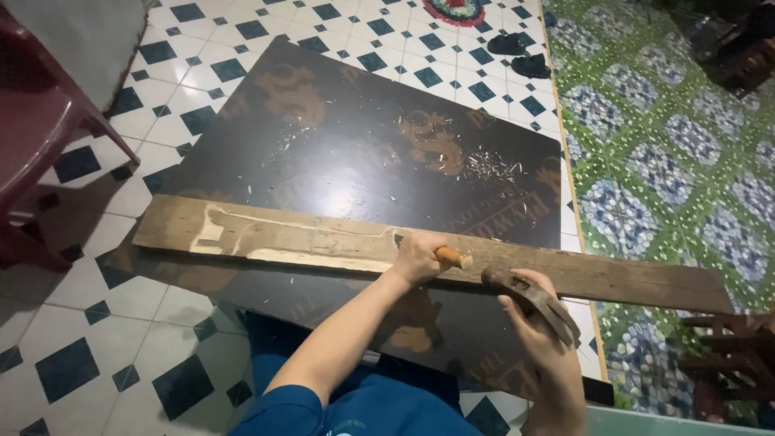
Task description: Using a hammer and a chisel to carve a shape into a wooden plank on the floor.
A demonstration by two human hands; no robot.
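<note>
A long worn wooden plank [282,236] lies across a dark plywood board [347,137] on the tiled floor. Pale patches show where its surface is cut away. My left hand [416,258] is shut on a chisel with a wooden handle [454,257], its blade end pressed on the plank and hidden under my fingers. My right hand [537,327] grips a dark wooden mallet [533,300], held just right of the chisel handle's end, a little apart from it.
Wood shavings [492,165] are scattered on the board. A red plastic chair [36,121] stands at the left. A pair of dark sandals [517,55] lies at the back. A green patterned floor [670,153] runs on the right, with wooden furniture [739,355] at its near end.
</note>
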